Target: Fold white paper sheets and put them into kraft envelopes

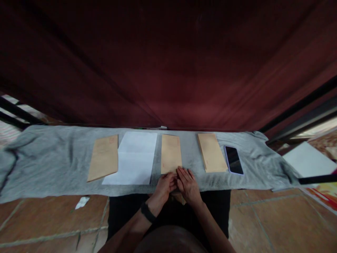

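Note:
A brown paper envelope (pixel 171 153) lies upright in front of me, in the middle of the grey cloth. My left hand (pixel 166 183) is closed at its near edge, with the fingers curled around that end. My right hand (pixel 187 182) rests beside it, fingers stretched out and touching the envelope's near right corner. Both hands come close together there, and the near end of the envelope is partly hidden under them. To the left lie white paper sheets (pixel 137 158) with a crease across them. Another brown envelope (pixel 104 158) overlaps their left edge.
On the right a stack of brown envelopes (pixel 212 153) lies beside a phone (pixel 233 160) with a dark screen. Grey cloth (pixel 60 158) covers the narrow surface. A dark red curtain (pixel 168 70) hangs behind it. A white scrap (pixel 82 202) lies on the tiled floor.

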`<state>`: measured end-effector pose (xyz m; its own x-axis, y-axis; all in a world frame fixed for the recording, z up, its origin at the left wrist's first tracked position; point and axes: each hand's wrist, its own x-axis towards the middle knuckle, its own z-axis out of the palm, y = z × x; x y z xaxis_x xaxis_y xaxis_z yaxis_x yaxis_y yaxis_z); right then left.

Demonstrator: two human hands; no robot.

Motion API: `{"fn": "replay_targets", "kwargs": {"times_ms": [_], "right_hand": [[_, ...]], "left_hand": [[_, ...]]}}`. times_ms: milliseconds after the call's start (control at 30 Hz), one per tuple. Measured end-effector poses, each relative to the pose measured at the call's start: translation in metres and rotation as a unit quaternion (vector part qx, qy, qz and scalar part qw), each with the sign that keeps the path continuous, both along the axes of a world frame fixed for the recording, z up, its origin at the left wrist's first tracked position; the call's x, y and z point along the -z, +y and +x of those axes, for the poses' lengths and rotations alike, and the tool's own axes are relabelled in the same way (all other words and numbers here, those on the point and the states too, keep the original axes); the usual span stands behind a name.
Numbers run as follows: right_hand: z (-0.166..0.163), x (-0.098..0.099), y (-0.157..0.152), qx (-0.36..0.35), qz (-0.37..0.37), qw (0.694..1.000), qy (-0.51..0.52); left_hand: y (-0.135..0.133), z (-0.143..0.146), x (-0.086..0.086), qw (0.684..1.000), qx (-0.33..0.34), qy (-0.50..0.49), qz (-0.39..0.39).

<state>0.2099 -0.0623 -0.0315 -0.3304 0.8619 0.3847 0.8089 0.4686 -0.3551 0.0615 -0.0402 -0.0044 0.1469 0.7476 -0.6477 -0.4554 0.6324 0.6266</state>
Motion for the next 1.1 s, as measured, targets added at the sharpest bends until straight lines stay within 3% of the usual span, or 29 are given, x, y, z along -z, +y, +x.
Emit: {"fn": "replay_targets", "kwargs": {"times_ms": [67,133,200,267,367,467,533,633,733,900,1100], "right_hand": [[0.002,-0.001,-0.001,-0.002,0.002,1.0,-0.017],[0.003,-0.002,-0.002,-0.006,-0.001,1.0,-0.027],[0.002,-0.002,-0.002,-0.009,-0.006,0.999,-0.034],[0.001,-0.002,-0.002,-0.004,-0.006,0.999,-0.035],[-0.002,-0.002,-0.003,0.016,0.0,0.999,-0.03],[-0.003,-0.002,-0.003,0.024,0.007,0.999,-0.027],[-0.003,-0.002,-0.003,0.022,0.013,0.999,-0.025],[-0.003,-0.002,-0.003,0.021,0.016,0.999,-0.021],[-0.003,-0.002,-0.002,0.021,0.015,0.999,-0.019],[-0.003,0.0,-0.002,0.019,0.02,0.999,-0.018],[-0.003,0.0,-0.003,0.024,0.023,0.999,-0.021]], "left_hand": [[-0.008,-0.007,0.0,0.996,0.072,0.039,0.028],[-0.014,-0.014,-0.002,0.979,0.124,0.124,0.108],[-0.011,-0.018,-0.005,0.929,0.15,0.242,0.235],[0.006,-0.022,-0.009,0.842,0.173,0.356,0.366],[0.056,-0.027,-0.007,0.682,0.192,0.491,0.507],[0.115,-0.03,0.003,0.55,0.233,0.597,0.535],[0.148,-0.03,0.01,0.504,0.265,0.642,0.514],[0.178,-0.028,0.018,0.461,0.301,0.657,0.515],[0.187,-0.025,0.021,0.431,0.32,0.649,0.539],[0.178,-0.02,0.025,0.404,0.36,0.613,0.576],[0.153,-0.024,0.024,0.406,0.41,0.567,0.588]]}}
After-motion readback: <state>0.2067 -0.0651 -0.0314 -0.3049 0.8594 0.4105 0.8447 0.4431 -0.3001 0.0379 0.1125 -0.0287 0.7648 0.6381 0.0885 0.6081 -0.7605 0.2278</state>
